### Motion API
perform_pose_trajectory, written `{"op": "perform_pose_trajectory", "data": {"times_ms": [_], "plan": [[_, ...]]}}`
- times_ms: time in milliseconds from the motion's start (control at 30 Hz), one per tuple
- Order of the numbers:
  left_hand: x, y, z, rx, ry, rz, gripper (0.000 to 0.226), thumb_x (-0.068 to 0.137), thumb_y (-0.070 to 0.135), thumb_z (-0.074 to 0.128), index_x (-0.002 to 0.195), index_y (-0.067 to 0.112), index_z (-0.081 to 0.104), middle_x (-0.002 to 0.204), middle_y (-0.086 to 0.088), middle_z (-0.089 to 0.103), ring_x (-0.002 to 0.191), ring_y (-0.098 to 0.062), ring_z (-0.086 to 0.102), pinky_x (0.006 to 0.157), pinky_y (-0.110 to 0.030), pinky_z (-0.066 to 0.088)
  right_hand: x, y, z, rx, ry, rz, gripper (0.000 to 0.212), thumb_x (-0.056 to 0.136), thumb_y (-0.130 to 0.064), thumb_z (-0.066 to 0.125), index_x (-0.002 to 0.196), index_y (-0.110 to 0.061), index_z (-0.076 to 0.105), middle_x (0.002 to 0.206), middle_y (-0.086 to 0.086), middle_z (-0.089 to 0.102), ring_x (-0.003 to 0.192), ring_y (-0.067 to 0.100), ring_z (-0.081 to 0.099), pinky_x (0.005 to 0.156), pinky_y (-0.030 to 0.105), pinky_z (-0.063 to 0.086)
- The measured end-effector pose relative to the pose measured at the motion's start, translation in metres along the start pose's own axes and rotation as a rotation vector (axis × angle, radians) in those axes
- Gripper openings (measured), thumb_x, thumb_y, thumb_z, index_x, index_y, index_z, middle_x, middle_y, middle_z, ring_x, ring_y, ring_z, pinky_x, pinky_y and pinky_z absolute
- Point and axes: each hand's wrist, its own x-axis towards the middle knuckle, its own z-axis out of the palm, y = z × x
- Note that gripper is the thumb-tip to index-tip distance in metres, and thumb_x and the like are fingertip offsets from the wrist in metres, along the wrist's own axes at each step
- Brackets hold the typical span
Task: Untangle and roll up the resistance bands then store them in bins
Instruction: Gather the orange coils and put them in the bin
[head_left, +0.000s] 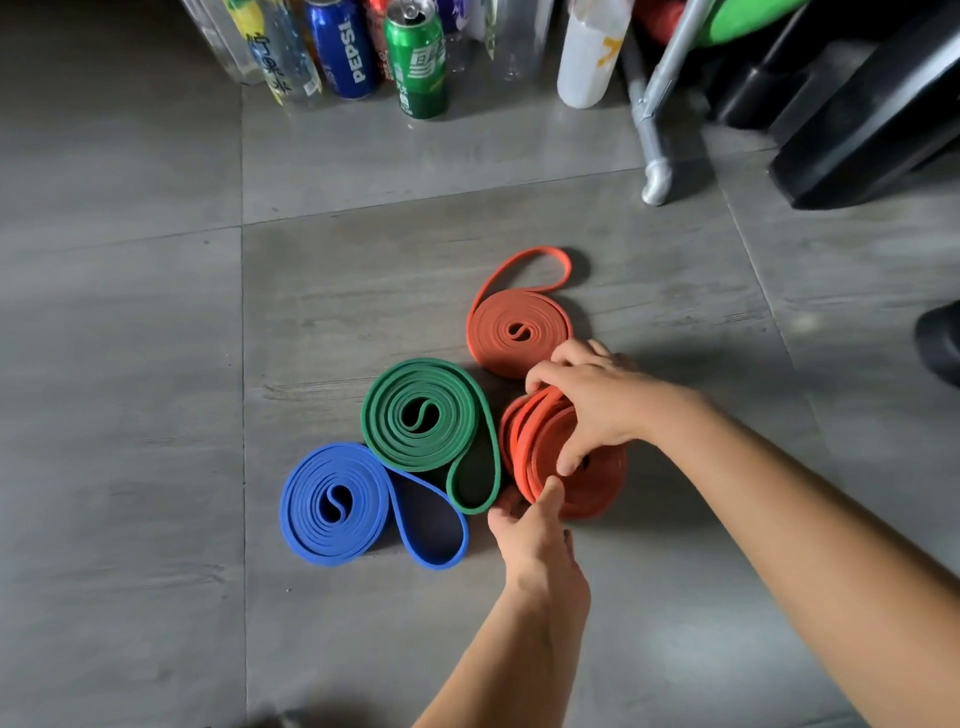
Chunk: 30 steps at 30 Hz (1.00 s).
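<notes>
Left grip (532, 530), right grip (589, 402) both clutching loose red band coil (602, 491) on floor (130, 364); green can (418, 62) top open.

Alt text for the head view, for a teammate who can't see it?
The left hand and right hand hold a loosely coiled red band on the grey floor. A rolled blue band, green band and orange band lie beside it.

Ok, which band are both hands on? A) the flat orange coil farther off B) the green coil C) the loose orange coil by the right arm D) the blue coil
C: the left hand and right hand both grip the loose orange coil, its turns uneven.
</notes>
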Motion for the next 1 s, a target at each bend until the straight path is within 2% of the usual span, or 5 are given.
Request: {"op": "perform_pose_trajectory", "data": {"times_ms": [400, 600, 800, 867, 1000], "plan": [[-0.013, -0.009, 0.008, 0.576, -0.295, 0.647, 0.037, 0.084, -0.001, 0.058, 0.105, 0.028, 0.053, 0.104, 0.003, 0.062, 0.098, -0.012, 0.06, 0.089, -0.019, 0.046, -0.056, 0.041, 0.009, 0.407, 0.122, 0.175, 0.092, 0.029, -0.061, 0.077, 0.113, -0.052, 0.041, 0.111, -0.02, 0.061, 0.106, 0.014, 0.058, 0.087, 0.029, 0.047], [-0.01, 0.018, 0.025, 0.872, -0.311, 0.724, 0.044, 0.086, 0.009, 0.059, 0.128, 0.008, 0.047, 0.123, -0.015, 0.053, 0.115, -0.027, 0.052, 0.103, -0.041, 0.039, -0.062, 0.047, 0.028, 0.827, 0.316, 0.249, 0.076, 0.036, -0.034, 0.093, 0.102, -0.021, 0.059, 0.098, -0.005, 0.067, 0.095, 0.02, 0.064, 0.083, 0.035, 0.051], [-0.02, 0.068, 0.058, 0.966, -0.39, 0.899, 0.02, 0.084, 0.036, 0.066, 0.09, 0.023, 0.052, 0.076, 0.017, 0.057, 0.075, -0.004, 0.056, 0.066, -0.01, 0.042, -0.058, 0.059, -0.005, 1.097, 0.386, 0.227, 0.061, 0.038, -0.036, 0.088, 0.091, -0.021, 0.062, 0.071, -0.003, 0.07, 0.052, 0.015, 0.06, 0.04, 0.028, 0.046], [-0.021, 0.088, 0.07, 0.955, -0.489, 0.989, 0.032, 0.088, 0.047, 0.053, 0.08, 0.016, 0.056, 0.069, 0.013, 0.06, 0.071, -0.005, 0.054, 0.07, -0.017, 0.045, -0.057, 0.064, -0.018, 1.146, 0.433, 0.202, 0.057, 0.041, -0.031, 0.089, 0.091, -0.02, 0.064, 0.063, -0.006, 0.069, 0.044, 0.009, 0.058, 0.033, 0.018, 0.038], [0.002, 0.12, 0.079, 1.537, -0.256, 0.965, 0.056, 0.099, 0.049, 0.017, 0.118, 0.015, 0.056, 0.12, -0.014, 0.06, 0.116, -0.033, 0.051, 0.106, -0.046, 0.033, -0.036, 0.067, -0.049, 1.147, 0.528, 0.175, 0.053, 0.045, -0.045, 0.078, 0.088, -0.016, 0.068, 0.08, -0.004, 0.073, 0.074, 0.009, 0.068, 0.067, 0.022, 0.053]]}}
